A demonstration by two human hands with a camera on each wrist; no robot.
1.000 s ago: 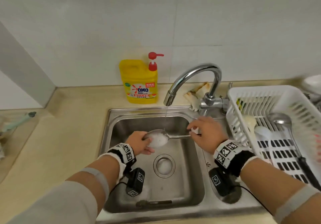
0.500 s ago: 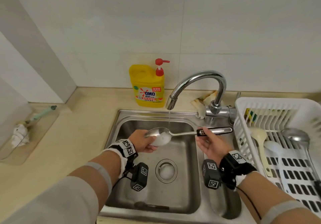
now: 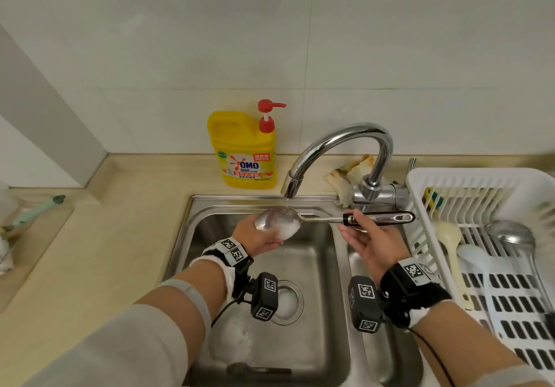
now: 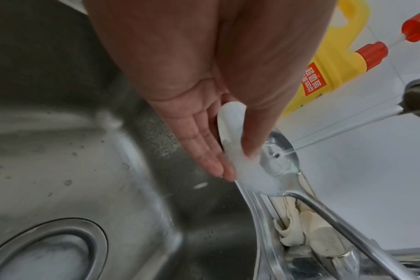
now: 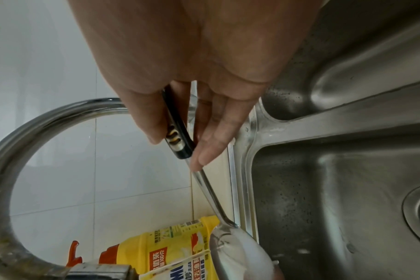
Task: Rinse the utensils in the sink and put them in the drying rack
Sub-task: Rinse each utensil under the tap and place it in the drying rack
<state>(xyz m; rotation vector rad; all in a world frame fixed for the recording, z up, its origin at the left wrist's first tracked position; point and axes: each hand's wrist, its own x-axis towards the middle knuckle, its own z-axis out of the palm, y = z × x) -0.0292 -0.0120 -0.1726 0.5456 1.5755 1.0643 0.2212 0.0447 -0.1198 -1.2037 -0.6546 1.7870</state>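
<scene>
My right hand (image 3: 372,241) pinches the steel ladle (image 3: 279,221) by its black grip; my left hand (image 3: 259,236) cups its sudsy bowl under the faucet (image 3: 339,146). Stiff, light, probably slippery.

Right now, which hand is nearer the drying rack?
Right. The right hand holds the spoon handle beside the drying rack; the left hand cups its bowl over the left basin, under the faucet.
</scene>
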